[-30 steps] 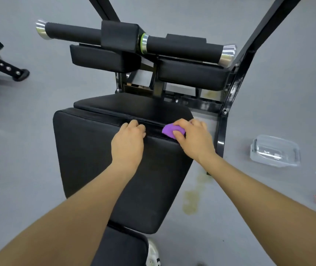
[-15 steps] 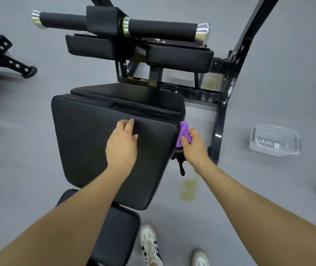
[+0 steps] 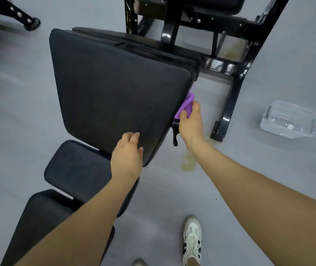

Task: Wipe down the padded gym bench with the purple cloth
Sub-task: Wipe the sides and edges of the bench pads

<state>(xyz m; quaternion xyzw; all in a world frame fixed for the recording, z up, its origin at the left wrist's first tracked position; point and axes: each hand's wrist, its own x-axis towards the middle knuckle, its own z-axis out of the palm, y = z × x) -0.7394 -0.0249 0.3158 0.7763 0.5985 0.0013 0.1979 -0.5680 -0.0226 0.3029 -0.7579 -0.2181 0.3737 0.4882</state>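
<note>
Pinched between the thumb and curled fingers of my right hand [image 3: 189, 121] is the crumpled purple cloth [image 3: 186, 105], which I press against the right side edge of the large black padded backrest [image 3: 115, 89] of the gym bench. Most of the cloth is bunched above my thumb, squeezed between my hand and the side of the pad. Just below it, beside my wrist, a short black strap with a plastic clip [image 3: 175, 134] hangs down from under the pad's edge.

My left hand [image 3: 127, 156] rests on the near lower corner of the same backrest, fingers loosely bent over the padded surface and holding nothing else; it only touches the pad. Both my bare forearms reach in from the bottom of the view.

Below the backrest, nearer to me, sits a smaller black padded seat cushion [image 3: 72, 167], and closer still another black pad [image 3: 44, 217] partly hidden by my left arm. Beyond the backrest stands the glossy black steel frame [image 3: 233, 89] of the bench, its upright coming down to the grey floor [image 3: 19, 131] to the right of my cloth hand. A yellowish stain [image 3: 187, 162] marks the floor near the foot of that upright.

Further right on the floor lies a clear plastic container [image 3: 289, 120], well apart from the bench. My white sneaker with dark stripes [image 3: 191, 240] stands on the floor at the bottom, between my arms. At top left, part of another black metal leg with bolts [image 3: 19, 15] is visible.
</note>
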